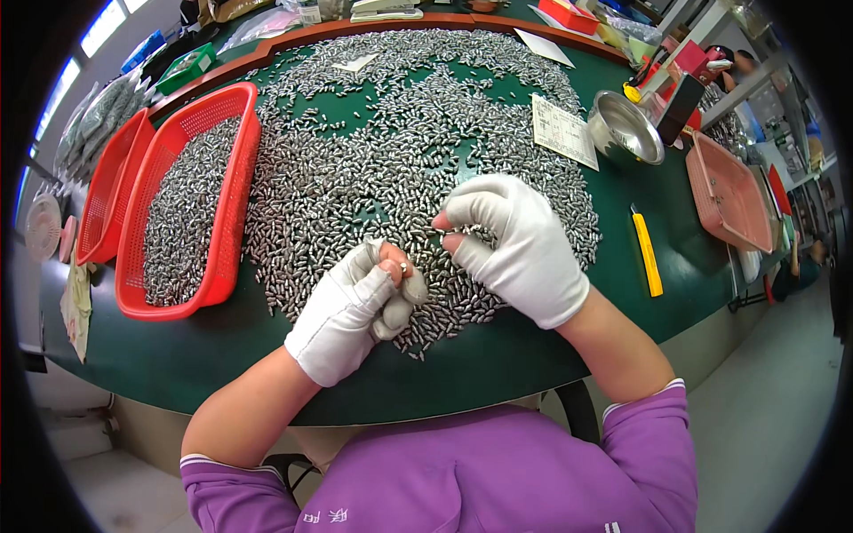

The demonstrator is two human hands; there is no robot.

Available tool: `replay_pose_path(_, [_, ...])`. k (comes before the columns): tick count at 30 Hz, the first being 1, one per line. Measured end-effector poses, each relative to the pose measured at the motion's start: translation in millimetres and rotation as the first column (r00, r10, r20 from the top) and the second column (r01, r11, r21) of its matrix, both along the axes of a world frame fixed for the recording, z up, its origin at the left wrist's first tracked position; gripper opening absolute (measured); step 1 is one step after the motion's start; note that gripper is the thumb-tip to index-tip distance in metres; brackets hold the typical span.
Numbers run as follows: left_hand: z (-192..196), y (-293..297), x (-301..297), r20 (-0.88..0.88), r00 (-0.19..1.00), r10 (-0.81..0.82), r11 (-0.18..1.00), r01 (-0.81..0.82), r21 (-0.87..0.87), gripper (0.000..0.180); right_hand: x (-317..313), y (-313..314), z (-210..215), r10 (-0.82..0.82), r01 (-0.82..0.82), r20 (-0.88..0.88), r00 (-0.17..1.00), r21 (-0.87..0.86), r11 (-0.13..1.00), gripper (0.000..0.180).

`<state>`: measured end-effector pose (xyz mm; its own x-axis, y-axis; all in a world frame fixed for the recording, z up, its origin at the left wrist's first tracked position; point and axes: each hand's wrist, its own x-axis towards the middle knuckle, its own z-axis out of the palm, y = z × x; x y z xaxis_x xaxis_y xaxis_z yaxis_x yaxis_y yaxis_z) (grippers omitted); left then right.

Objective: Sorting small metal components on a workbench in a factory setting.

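Note:
Both hands wear white gloves with some fingertips bare. My left hand (360,306) is closed at the near edge of a wide spread of small silvery metal parts (338,191). Its thumb and forefinger pinch one small metal part (404,267), whose end shows at the fingertips. To the right, my right hand (515,244) curls low over the spread, thumb and forefinger bent toward each other. Metal parts show in the hollow of that hand, but I cannot tell whether it holds them or they lie on the table beneath.
A red plastic basket (247,169) full of the same parts stands left, another red basket (98,226) beside it. Right of the spread are a printed paper slip (565,131), a steel bowl (626,129), a yellow utility knife (648,253) and a pink basket (729,200) on the green table (569,355).

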<state>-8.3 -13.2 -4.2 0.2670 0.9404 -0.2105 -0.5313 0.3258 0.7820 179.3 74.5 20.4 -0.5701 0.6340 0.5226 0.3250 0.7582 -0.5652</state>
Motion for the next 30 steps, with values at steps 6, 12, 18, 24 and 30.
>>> replay_pose_path(6, [-1.1, 2.9, -2.8, 0.148, 0.987, 0.054, 0.998, -0.05, -0.035, 0.015, 10.0, 9.3, -2.7, 0.081, -0.086, 0.319, 0.944, 0.002, 0.996, 0.01])
replay_pose_path(12, [-0.3, 0.2, -4.2, 0.211, 0.976, 0.046, 0.997, -0.033, -0.065, 0.014, 2.4, -2.7, -14.0, 0.099, -0.104, 0.39, 0.915, -0.007, 0.995, 0.009])
replay_pose_path(18, [-0.3, 1.9, -2.4, 0.075, 0.997, 0.001, 0.998, 0.004, -0.056, 0.023, 3.3, -1.7, -15.5, 0.044, -0.062, 0.383, 0.923, 0.036, 0.997, 0.01])
replay_pose_path(24, [-1.8, 0.9, -3.4, 0.06, 0.998, 0.022, 0.997, -0.017, -0.075, 0.02, 1.8, -5.9, -11.5, 0.066, -0.074, 0.442, 0.895, 0.002, 0.997, 0.011])
replay_pose_path(30, [-2.0, 1.4, -5.4, 0.144, 0.989, -0.02, 0.999, 0.026, -0.044, 0.011, -1.3, -4.3, -17.7, -0.025, 0.005, 0.443, 0.896, 0.046, 0.999, 0.012])
